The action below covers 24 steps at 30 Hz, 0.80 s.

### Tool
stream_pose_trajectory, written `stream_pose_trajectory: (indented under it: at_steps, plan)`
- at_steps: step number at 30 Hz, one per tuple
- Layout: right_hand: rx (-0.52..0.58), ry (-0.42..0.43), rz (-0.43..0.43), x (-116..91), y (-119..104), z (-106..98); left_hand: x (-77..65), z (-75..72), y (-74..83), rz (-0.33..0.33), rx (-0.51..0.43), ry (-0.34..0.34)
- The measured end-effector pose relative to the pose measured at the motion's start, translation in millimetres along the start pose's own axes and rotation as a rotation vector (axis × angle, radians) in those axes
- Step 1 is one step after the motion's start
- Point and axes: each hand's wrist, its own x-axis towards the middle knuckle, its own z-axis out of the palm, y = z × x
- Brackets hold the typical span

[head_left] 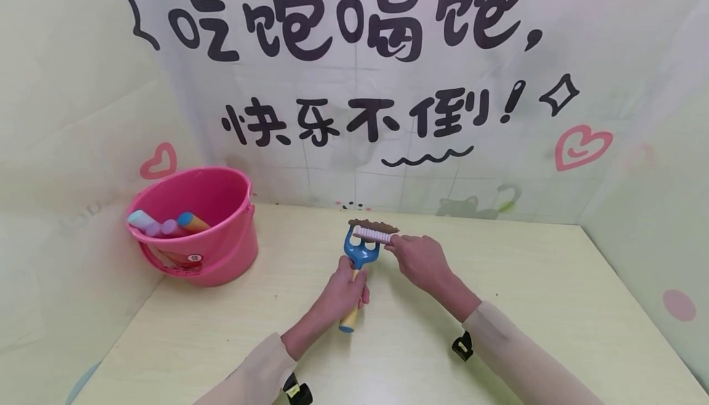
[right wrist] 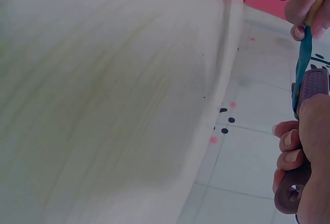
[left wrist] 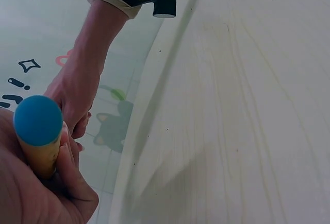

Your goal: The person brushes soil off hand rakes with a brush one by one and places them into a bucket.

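Note:
My left hand [head_left: 344,285] grips the yellow handle of a small blue hand fork [head_left: 359,253], its tines pointing away from me. In the left wrist view the handle's blue end cap [left wrist: 38,120] sticks out of the fist. A brush [head_left: 372,234] with pale bristles and a bumpy brown strip along its far side lies across the tines, partly covering them. My right hand [head_left: 422,261] holds this brush by its handle. The right wrist view shows the brush's brown handle end [right wrist: 292,194] with a hole, and its dotted purplish head [right wrist: 314,84] against the fork.
A pink bucket [head_left: 235,254] stands at the table's back left, with several coloured handles [head_left: 191,220] inside, light blue, purple and blue-and-yellow. Pale sheets printed with black characters enclose the wooden table [head_left: 498,331] at the back and sides.

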Motion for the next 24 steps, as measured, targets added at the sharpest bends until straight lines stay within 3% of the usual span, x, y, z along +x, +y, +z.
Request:
stream_pose_trajectory:
  at_steps: [9,24]
  plan:
    - [-0.018,0.072,-0.032,-2.8,3.6,3.2,3.3,2.2,-0.3,-0.011,0.009,0.017]
    - [-0.01,0.067,-0.074,-7.5,6.3,4.2,5.3,1.9,-0.4,-0.066,-0.03,0.037]
